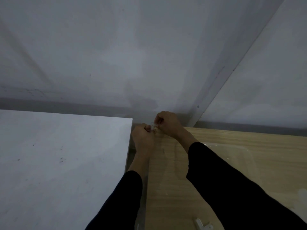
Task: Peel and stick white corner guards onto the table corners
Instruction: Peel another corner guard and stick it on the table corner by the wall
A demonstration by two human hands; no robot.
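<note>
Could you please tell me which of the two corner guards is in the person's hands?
The far corner guard, pinched between left hand and right hand; the other guard lies loose on the wooden table.

1. Left counter (58,155) at 8 o'clock, right counter (174,188) at 4 o'clock, with a narrow gap between.
2. Over the gap's far end, left hand (143,138) and right hand (167,123) hold a corner guard (152,126) between them.
3. Loose guard pieces (201,225) lie on the right counter at 5 o'clock.
</note>
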